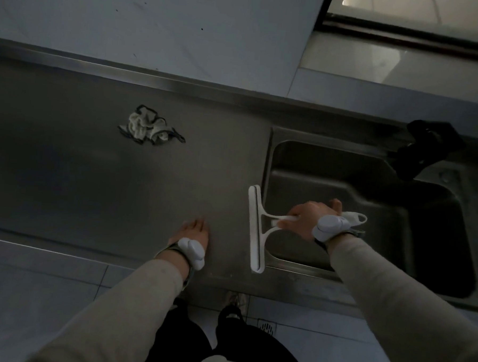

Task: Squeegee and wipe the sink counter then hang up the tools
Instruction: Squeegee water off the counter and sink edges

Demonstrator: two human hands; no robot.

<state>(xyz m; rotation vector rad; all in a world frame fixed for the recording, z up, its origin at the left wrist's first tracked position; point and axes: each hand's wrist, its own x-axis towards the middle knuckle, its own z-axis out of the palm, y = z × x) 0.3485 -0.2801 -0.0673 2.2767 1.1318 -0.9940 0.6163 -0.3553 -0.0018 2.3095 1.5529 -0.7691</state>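
Observation:
A white squeegee (pixel 255 227) lies with its long blade along the left rim of the sink (pixel 367 187), on the steel counter (pixel 94 178). My right hand (pixel 308 216) grips its handle from over the basin. My left hand (pixel 195 229) rests flat on the counter near the front edge, a little left of the blade, holding nothing. A crumpled pale cloth (pixel 149 126) with dark edging lies on the counter further back and to the left, away from both hands.
A black faucet (pixel 428 147) stands at the sink's back right corner. A grey wall panel (pixel 157 24) rises behind the counter. Tiled floor, a floor drain (pixel 266 326) and my legs are below the counter's front edge.

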